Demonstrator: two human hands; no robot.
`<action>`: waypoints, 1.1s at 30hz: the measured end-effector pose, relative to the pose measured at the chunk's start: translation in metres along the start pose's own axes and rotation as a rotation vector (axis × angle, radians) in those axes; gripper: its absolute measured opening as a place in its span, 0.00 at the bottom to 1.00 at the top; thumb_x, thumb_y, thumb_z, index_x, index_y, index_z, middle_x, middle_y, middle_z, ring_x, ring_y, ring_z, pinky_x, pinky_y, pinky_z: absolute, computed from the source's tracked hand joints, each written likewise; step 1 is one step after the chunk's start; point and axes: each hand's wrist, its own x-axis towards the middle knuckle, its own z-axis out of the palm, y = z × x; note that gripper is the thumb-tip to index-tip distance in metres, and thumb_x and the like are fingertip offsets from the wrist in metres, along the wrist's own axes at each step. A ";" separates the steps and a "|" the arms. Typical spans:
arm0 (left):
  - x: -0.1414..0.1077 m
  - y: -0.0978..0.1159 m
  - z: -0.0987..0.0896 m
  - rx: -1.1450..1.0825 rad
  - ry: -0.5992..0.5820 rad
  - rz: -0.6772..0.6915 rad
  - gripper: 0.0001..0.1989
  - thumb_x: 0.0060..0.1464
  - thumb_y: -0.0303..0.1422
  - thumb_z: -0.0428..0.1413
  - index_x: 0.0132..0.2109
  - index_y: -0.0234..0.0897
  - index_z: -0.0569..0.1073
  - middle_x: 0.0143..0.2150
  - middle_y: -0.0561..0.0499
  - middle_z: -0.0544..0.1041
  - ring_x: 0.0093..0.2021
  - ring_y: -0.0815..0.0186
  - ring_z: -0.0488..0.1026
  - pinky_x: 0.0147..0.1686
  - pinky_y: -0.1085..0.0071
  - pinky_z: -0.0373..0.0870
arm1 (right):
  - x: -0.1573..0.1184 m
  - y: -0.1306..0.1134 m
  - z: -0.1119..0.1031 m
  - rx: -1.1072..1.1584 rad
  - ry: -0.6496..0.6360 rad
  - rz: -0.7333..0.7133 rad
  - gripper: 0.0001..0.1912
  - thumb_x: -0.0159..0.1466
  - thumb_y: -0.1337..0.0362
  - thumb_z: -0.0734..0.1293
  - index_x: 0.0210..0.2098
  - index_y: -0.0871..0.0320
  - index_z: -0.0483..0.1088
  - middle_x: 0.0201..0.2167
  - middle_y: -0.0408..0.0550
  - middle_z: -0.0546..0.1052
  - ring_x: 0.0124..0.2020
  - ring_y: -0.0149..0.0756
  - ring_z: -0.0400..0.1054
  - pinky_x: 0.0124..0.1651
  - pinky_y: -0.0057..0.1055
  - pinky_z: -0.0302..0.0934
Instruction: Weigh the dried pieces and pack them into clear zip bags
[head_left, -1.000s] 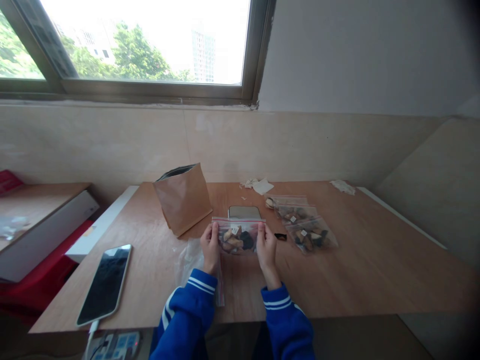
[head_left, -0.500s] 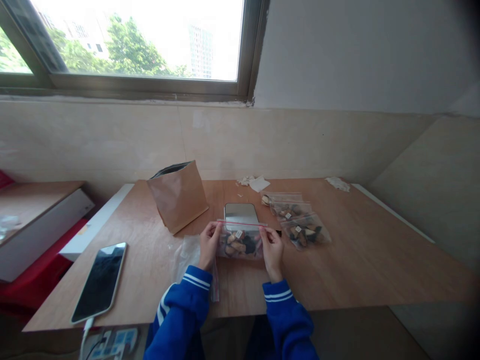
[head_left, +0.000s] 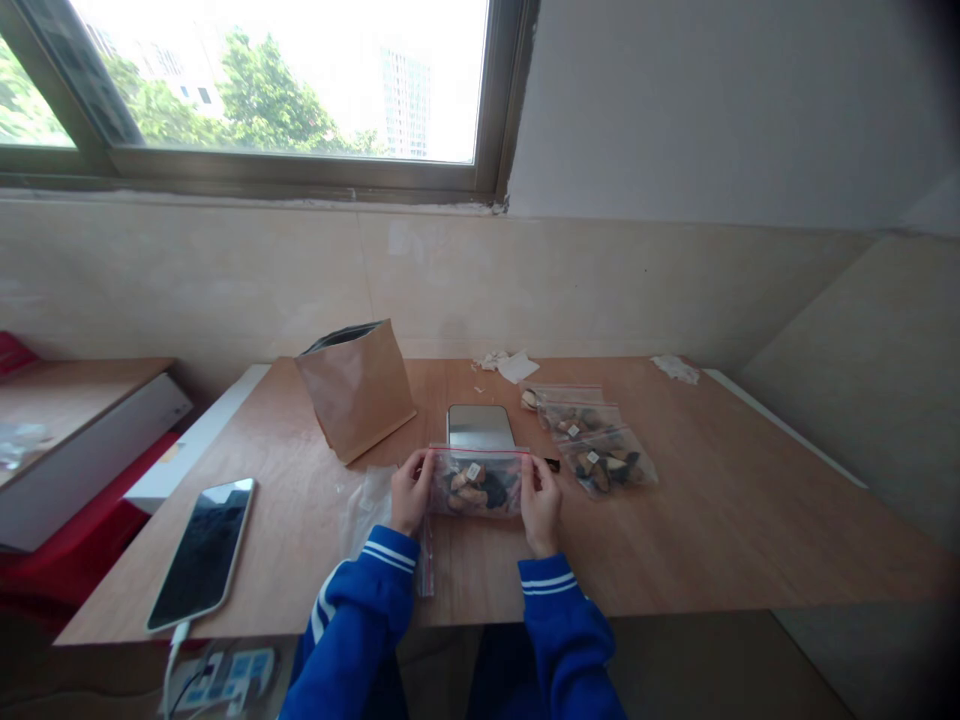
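Observation:
Both hands hold a transparent zip bag by its sides, low over the wooden table. Its red-lined zip edge runs along the top, and dark and tan chunks with a small white label sit inside. My left hand grips the bag's left side, and my right hand grips the right side. Just beyond the bag lies a silver phone-sized device. A loose sheet of transparent plastic lies next to my left hand.
Three similar filled bags overlap to the right. A brown paper pouch stands behind on the left. A smartphone lies near the front left edge, with its cable hanging down. Tissue scraps lie by the wall.
The held bag has moved down in view and closer to me. Its zip edge now sits lower, and my hands grip its sides instead of pinching the top edge.

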 end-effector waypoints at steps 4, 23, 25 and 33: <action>-0.002 0.003 0.000 0.114 0.000 0.097 0.18 0.59 0.46 0.51 0.34 0.36 0.74 0.29 0.52 0.76 0.31 0.67 0.71 0.33 0.73 0.67 | -0.001 0.000 0.001 0.019 -0.014 -0.004 0.27 0.63 0.42 0.61 0.38 0.61 0.71 0.28 0.51 0.79 0.22 0.32 0.68 0.25 0.27 0.62; -0.005 0.006 0.000 0.100 -0.079 0.357 0.14 0.63 0.40 0.49 0.41 0.37 0.75 0.36 0.49 0.79 0.36 0.65 0.75 0.37 0.71 0.71 | 0.002 -0.096 0.019 -0.614 -0.501 -0.647 0.14 0.66 0.58 0.64 0.49 0.56 0.71 0.48 0.51 0.76 0.52 0.43 0.65 0.57 0.41 0.49; -0.005 0.006 -0.001 0.110 -0.074 0.398 0.13 0.63 0.38 0.49 0.42 0.37 0.75 0.36 0.48 0.79 0.36 0.66 0.75 0.37 0.71 0.71 | 0.009 -0.108 0.026 -0.690 -0.664 -0.656 0.09 0.67 0.59 0.64 0.41 0.56 0.73 0.41 0.49 0.79 0.47 0.41 0.68 0.54 0.39 0.51; -0.003 0.003 -0.001 0.146 -0.021 0.475 0.11 0.63 0.36 0.50 0.39 0.37 0.75 0.33 0.49 0.78 0.33 0.66 0.74 0.35 0.71 0.71 | 0.021 -0.123 0.039 -0.889 -0.822 -0.739 0.10 0.69 0.62 0.62 0.35 0.59 0.73 0.33 0.49 0.78 0.38 0.37 0.70 0.46 0.34 0.52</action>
